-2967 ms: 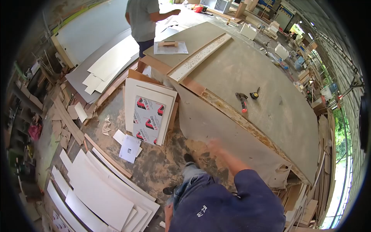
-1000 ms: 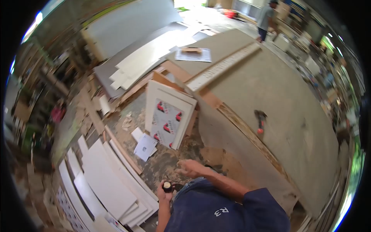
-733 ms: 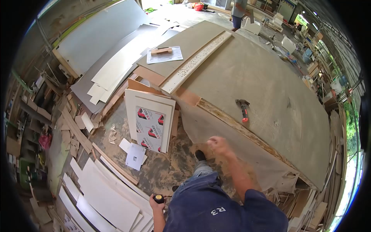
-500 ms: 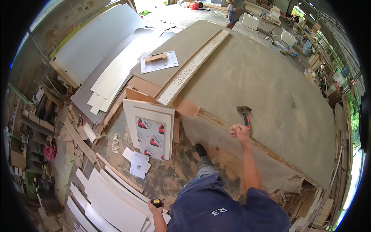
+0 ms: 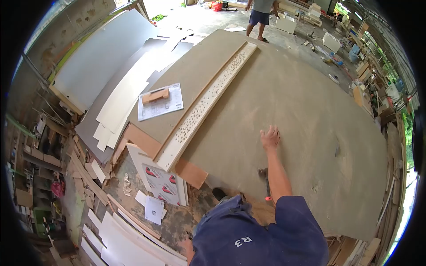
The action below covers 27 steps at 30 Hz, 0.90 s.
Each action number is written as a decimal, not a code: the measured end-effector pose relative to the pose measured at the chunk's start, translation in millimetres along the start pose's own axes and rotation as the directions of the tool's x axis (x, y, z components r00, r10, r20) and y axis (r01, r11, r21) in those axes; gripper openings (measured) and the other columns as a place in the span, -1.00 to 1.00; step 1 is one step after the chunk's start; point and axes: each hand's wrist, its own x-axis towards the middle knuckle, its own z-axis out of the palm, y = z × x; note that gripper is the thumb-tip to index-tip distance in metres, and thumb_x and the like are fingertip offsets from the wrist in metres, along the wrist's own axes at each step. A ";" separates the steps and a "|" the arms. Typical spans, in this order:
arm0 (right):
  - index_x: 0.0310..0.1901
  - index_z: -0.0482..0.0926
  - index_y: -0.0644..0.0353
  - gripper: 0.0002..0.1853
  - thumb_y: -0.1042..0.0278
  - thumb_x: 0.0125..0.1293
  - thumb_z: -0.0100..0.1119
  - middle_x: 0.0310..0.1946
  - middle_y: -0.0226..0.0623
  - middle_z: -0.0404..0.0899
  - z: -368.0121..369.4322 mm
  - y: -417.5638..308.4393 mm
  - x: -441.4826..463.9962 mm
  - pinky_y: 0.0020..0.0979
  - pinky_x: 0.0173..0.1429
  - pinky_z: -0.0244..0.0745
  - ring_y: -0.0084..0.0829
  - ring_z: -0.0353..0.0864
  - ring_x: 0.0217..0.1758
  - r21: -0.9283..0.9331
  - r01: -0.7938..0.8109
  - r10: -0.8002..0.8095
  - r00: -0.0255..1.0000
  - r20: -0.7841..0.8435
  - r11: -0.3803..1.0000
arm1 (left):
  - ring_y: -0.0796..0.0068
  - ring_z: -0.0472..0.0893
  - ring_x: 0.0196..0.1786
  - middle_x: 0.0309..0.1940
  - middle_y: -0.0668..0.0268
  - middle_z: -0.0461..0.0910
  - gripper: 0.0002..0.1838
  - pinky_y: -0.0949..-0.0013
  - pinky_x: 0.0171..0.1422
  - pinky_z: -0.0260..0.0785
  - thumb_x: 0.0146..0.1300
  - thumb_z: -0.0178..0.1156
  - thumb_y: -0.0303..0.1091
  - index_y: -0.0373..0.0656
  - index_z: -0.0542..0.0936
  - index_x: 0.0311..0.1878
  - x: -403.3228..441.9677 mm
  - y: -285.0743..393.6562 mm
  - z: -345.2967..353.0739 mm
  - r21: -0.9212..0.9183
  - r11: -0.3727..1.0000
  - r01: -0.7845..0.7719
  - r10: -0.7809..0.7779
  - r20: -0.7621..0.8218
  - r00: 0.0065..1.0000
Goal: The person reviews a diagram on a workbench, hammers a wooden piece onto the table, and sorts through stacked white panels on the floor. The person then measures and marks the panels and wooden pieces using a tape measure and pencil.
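My right hand (image 5: pixel 270 137) is over the large grey-brown board surface (image 5: pixel 310 115), palm down with its fingers apart and nothing held. Beneath my right forearm lies a hammer (image 5: pixel 263 174), its red-tipped handle towards me. Low beside my body, my left hand (image 5: pixel 186 244) is partly hidden and blurred; a dark edge of the tape measure (image 5: pixel 189 235) shows at its fingers. A long white speckled strip (image 5: pixel 208 104) with a wooden edge crosses the board to the left. Further left, a wooden block (image 5: pixel 155 96) rests on a printed sheet (image 5: pixel 174 98).
White panels (image 5: pixel 128 241) lie at the lower left, near papers (image 5: pixel 154 209) on the floor. A printed foam-like board (image 5: pixel 162 184) leans at the big board's left corner. Another person (image 5: pixel 260 17) stands beyond the far edge. Wood scraps (image 5: pixel 86 175) line the left.
My right hand has moved forward from the near edge, past the hammer, and its fingers have spread. My body and view are closer over the board. The other person has moved left.
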 end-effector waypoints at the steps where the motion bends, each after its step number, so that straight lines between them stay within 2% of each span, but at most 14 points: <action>1: 0.40 0.22 0.26 -0.38 0.02 0.47 -0.04 0.43 -0.06 0.17 18.9 9.1 4.5 -0.11 0.56 -0.04 -0.17 0.12 0.50 -0.159 0.096 -0.102 0.994 -0.031 0.983 | 0.21 0.64 -0.43 -0.48 0.19 0.61 -0.56 0.17 -0.37 0.44 0.29 0.18 -0.02 -0.32 0.64 -0.28 -3.1 6.5 5.5 0.034 0.999 -0.031 0.030 0.026 0.999; 2: 0.51 0.05 0.22 -0.28 -0.06 0.49 -0.12 0.57 -0.07 -0.08 32.1 15.6 7.8 -0.07 0.66 -0.33 -0.15 -0.16 0.64 -0.317 0.180 -0.204 0.978 -0.043 0.931 | 0.21 0.64 -0.43 -0.48 0.19 0.61 -0.56 0.17 -0.37 0.45 0.29 0.19 -0.02 -0.32 0.64 -0.28 -6.2 12.2 9.6 0.061 0.997 -0.051 0.048 0.053 0.997; 3: 0.51 0.05 0.22 -0.28 -0.06 0.49 -0.12 0.57 -0.07 -0.08 30.7 12.1 8.6 -0.07 0.66 -0.33 -0.15 -0.16 0.64 -0.310 0.178 -0.200 0.979 -0.042 0.934 | 0.21 0.64 -0.43 -0.47 0.18 0.61 -0.56 0.16 -0.37 0.45 0.28 0.19 -0.01 -0.31 0.63 -0.27 -8.4 16.9 12.5 0.084 0.994 -0.064 0.057 0.078 0.995; 5: 0.56 -0.14 0.16 -0.23 -0.12 0.52 -0.23 0.61 -0.13 -0.28 14.1 -7.0 2.0 -0.08 0.67 -0.43 -0.16 -0.35 0.67 -0.358 0.126 -0.112 0.992 0.059 0.925 | 0.21 0.64 -0.43 -0.47 0.17 0.62 -0.56 0.16 -0.37 0.45 0.28 0.20 -0.01 -0.31 0.63 -0.27 -10.5 25.8 16.9 0.124 0.989 -0.076 0.060 0.125 0.990; 12: 0.55 -0.09 0.16 -0.23 -0.16 0.51 -0.24 0.60 -0.13 -0.21 7.1 -13.4 2.5 -0.05 0.66 -0.39 -0.16 -0.28 0.66 -0.417 0.108 -0.085 0.994 0.072 0.903 | 0.21 0.65 -0.45 -0.46 0.15 0.63 -0.57 0.15 -0.37 0.47 0.25 0.24 -0.01 -0.30 0.62 -0.24 -3.1 48.4 29.5 0.158 0.984 -0.083 0.041 0.256 0.966; 17: 0.55 -0.07 0.17 -0.23 -0.16 0.50 -0.23 0.60 -0.12 -0.20 9.4 -8.8 2.4 -0.02 0.66 -0.36 -0.15 -0.27 0.66 -0.388 0.126 -0.117 0.992 0.047 0.913 | 0.21 0.66 -0.46 -0.45 0.13 0.63 -0.57 0.14 -0.37 0.48 0.23 0.26 -0.01 -0.29 0.61 -0.22 16.8 44.9 37.3 0.154 0.981 -0.117 0.063 0.316 0.947; 20: 0.55 -0.09 0.17 -0.22 -0.15 0.50 -0.18 0.60 -0.12 -0.20 13.4 -5.5 2.9 -0.02 0.66 -0.38 -0.14 -0.29 0.66 -0.371 0.127 -0.122 0.992 0.037 0.920 | 0.21 0.66 -0.46 -0.45 0.11 0.64 -0.56 0.13 -0.37 0.49 0.22 0.28 0.00 -0.28 0.61 -0.21 43.2 27.7 34.0 0.151 0.974 -0.168 0.108 0.341 0.934; 24: 0.54 -0.06 0.19 -0.22 -0.15 0.49 -0.22 0.59 -0.08 -0.20 13.5 -2.2 4.9 -0.01 0.66 -0.41 -0.14 -0.29 0.66 -0.369 0.139 -0.134 0.990 0.038 0.919 | 0.22 0.66 -0.47 -0.44 0.10 0.64 -0.56 0.12 -0.37 0.50 0.21 0.30 0.00 -0.27 0.60 -0.20 112.0 -12.9 43.1 0.133 0.943 -0.304 0.232 0.393 0.890; 26: 0.55 -0.08 0.19 -0.21 -0.13 0.49 -0.17 0.60 -0.08 -0.25 12.2 -2.4 3.9 -0.03 0.66 -0.47 -0.15 -0.35 0.67 -0.296 0.146 -0.131 0.989 0.071 0.944 | 0.22 0.67 -0.47 -0.44 0.09 0.65 -0.56 0.12 -0.37 0.50 0.20 0.31 0.00 -0.27 0.60 -0.19 150.1 -28.4 52.8 0.075 0.930 -0.359 0.298 0.414 0.860; 27: 0.55 -0.08 0.19 -0.21 -0.13 0.49 -0.17 0.60 -0.08 -0.25 11.3 -3.3 3.8 -0.03 0.66 -0.47 -0.15 -0.35 0.67 -0.307 0.150 -0.130 0.988 0.085 0.940 | 0.26 0.67 -0.46 -0.44 0.10 0.66 -0.54 0.15 -0.33 0.49 0.17 0.34 0.02 -0.27 0.62 -0.19 146.2 -17.1 49.9 0.133 0.913 -0.386 0.304 0.411 0.860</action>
